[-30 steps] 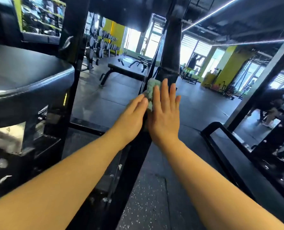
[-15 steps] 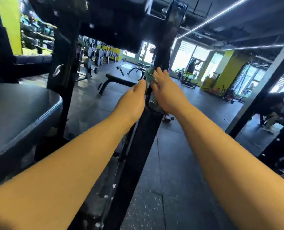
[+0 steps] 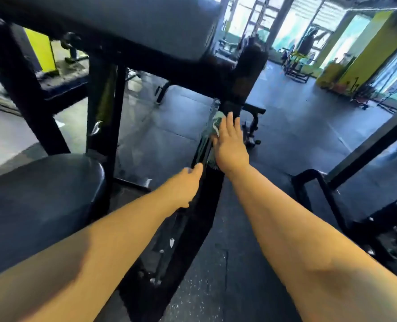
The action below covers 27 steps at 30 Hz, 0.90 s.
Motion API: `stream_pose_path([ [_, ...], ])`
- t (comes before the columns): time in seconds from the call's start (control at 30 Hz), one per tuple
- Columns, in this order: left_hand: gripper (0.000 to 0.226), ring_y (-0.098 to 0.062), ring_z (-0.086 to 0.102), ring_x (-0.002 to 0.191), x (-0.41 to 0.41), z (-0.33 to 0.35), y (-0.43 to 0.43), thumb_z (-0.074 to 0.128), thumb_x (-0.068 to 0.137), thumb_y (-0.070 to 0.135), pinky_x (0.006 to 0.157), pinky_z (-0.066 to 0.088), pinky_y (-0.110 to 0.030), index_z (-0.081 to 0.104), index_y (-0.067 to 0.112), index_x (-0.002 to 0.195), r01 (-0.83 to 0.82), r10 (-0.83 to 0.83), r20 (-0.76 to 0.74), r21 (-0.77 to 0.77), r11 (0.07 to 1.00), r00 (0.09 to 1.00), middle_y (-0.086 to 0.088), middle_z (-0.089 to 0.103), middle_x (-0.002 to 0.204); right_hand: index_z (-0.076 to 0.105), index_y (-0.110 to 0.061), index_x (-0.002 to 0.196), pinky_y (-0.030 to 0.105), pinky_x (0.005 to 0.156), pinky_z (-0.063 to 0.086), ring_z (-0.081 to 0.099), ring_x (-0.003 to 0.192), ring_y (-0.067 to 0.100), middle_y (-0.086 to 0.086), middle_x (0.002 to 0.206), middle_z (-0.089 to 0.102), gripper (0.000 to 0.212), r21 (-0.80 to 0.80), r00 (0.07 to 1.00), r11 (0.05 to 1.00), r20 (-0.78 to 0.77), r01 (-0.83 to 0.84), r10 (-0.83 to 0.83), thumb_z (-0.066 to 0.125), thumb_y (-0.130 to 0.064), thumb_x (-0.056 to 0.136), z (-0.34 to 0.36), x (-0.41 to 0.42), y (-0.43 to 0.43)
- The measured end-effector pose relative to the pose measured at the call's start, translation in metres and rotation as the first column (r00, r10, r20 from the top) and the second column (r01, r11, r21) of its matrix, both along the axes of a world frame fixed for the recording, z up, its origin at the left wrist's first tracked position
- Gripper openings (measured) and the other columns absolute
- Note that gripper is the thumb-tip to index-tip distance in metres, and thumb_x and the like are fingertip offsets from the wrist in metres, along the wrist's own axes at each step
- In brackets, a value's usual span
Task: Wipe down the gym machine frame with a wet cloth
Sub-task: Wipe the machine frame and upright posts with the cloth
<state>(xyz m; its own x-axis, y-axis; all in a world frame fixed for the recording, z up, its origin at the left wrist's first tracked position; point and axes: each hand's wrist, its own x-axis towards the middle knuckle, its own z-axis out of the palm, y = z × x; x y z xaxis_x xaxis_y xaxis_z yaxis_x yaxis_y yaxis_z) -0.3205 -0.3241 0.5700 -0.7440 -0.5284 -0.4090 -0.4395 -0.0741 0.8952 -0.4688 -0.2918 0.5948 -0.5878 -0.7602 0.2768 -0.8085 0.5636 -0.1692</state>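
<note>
Sliding lower than before, my left hand (image 3: 185, 185) is bracing against the frame (image 3: 204, 202), though I cannot tell its grip, while my right hand (image 3: 229, 145) is pressing flat, fingers straight, pinning the wet cloth (image 3: 217, 123) to that frame for full contact.

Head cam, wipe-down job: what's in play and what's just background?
In play: green cloth; right hand pressing it flat; black frame post; left hand against that post.
Background: seat pad; upper pad; flat bench behind; yellow pillar.
</note>
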Motion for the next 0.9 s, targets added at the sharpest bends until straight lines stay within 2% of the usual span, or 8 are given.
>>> stream_pose_path([
  [0.13, 0.058, -0.026, 0.053, 0.113, 0.004, 0.028, -0.002, 0.023, 0.099, 0.053, 0.092, 0.048, -0.037, 0.032, 0.021, 0.146, 0.050, -0.053, 0.068, 0.039, 0.998, 0.996, -0.007, 0.048, 0.135, 0.002, -0.006, 0.152, 0.033, 0.119, 0.004, -0.013, 0.146, 0.025, 0.007, 0.159, -0.012, 0.058, -0.075, 0.987, 0.994, 0.139, 0.085, -0.074, 0.030, -0.024, 0.104, -0.010, 0.026, 0.009],
  [0.23, 0.055, -0.027, 0.055, 0.109, 0.005, 0.049, -0.003, 0.023, 0.100, 0.051, 0.091, 0.048, -0.038, 0.034, 0.019, 0.144, -0.012, -0.001, 0.110, 0.119, 0.993, 0.994, -0.009, 0.049, 0.137, 0.005, -0.006, 0.152, 0.035, 0.119, 0.012, -0.012, 0.146, 0.023, 0.005, 0.159, -0.013, 0.058, -0.053, 0.982, 0.995, 0.174, 0.088, -0.078, 0.031, -0.026, 0.103, -0.025, 0.051, 0.028],
  [0.33, 0.057, -0.028, 0.056, 0.106, -0.004, 0.059, -0.006, 0.022, 0.100, 0.051, 0.090, 0.049, -0.038, 0.037, 0.016, 0.143, -0.021, 0.008, 0.150, 0.082, 0.996, 0.989, -0.011, 0.050, 0.134, 0.008, -0.007, 0.152, 0.035, 0.118, 0.019, -0.010, 0.147, 0.023, 0.004, 0.160, -0.010, 0.058, -0.053, 0.986, 0.995, 0.154, 0.079, -0.070, 0.033, -0.027, 0.103, -0.023, 0.043, 0.022],
  [0.53, 0.056, -0.027, 0.052, 0.114, -0.041, 0.066, -0.022, 0.022, 0.100, 0.052, 0.091, 0.049, -0.040, 0.038, 0.017, 0.141, -0.105, 0.099, 0.112, 0.048, 0.993, 0.989, -0.009, 0.048, 0.137, 0.007, -0.005, 0.152, 0.033, 0.119, 0.005, -0.010, 0.146, 0.028, 0.009, 0.160, -0.005, 0.059, -0.108, 0.995, 0.991, 0.067, 0.081, -0.074, 0.033, -0.026, 0.103, 0.012, -0.013, -0.022],
  [0.6, 0.055, -0.027, 0.050, 0.116, -0.054, 0.070, -0.028, 0.021, 0.100, 0.051, 0.090, 0.049, -0.040, 0.039, 0.019, 0.141, -0.170, 0.166, 0.070, 0.051, 0.984, 0.984, -0.007, 0.046, 0.139, 0.008, -0.006, 0.151, 0.031, 0.118, 0.009, -0.009, 0.146, 0.028, 0.007, 0.160, -0.004, 0.060, -0.159, 0.997, 0.987, 0.076, 0.031, -0.019, 0.036, -0.026, 0.102, 0.016, -0.019, -0.023],
  [0.73, 0.058, -0.030, 0.052, 0.115, -0.070, 0.077, -0.024, 0.018, 0.100, 0.052, 0.091, 0.049, -0.043, 0.034, 0.018, 0.144, -0.244, 0.239, 0.115, 0.024, 0.970, 0.964, -0.007, 0.046, 0.139, 0.016, -0.002, 0.150, 0.044, 0.116, 0.026, 0.000, 0.146, 0.034, 0.013, 0.159, 0.006, 0.061, -0.111, 0.974, 0.974, 0.093, -0.196, 0.207, 0.040, -0.022, 0.098, -0.009, -0.008, 0.019],
  [0.83, 0.057, -0.028, 0.052, 0.115, -0.077, 0.079, -0.022, 0.019, 0.099, 0.054, 0.091, 0.050, -0.044, 0.035, 0.020, 0.142, -0.236, 0.234, 0.155, -0.005, 0.972, 0.960, -0.007, 0.047, 0.138, 0.022, 0.001, 0.147, 0.050, 0.116, 0.018, 0.011, 0.144, 0.039, 0.018, 0.156, 0.017, 0.060, -0.044, 0.942, 0.941, -0.014, -0.336, 0.336, 0.036, -0.025, 0.095, -0.009, -0.033, 0.023],
  [0.9, 0.056, -0.027, 0.049, 0.119, -0.081, 0.081, -0.023, 0.021, 0.098, 0.055, 0.090, 0.049, -0.041, 0.033, 0.024, 0.144, -0.249, 0.244, 0.167, 0.010, 0.968, 0.955, -0.004, 0.044, 0.142, 0.024, 0.000, 0.147, 0.051, 0.117, 0.018, 0.009, 0.144, 0.039, 0.017, 0.157, 0.016, 0.057, -0.081, 0.957, 0.954, -0.005, -0.289, 0.290, 0.041, -0.019, 0.096, 0.003, -0.053, 0.002],
])
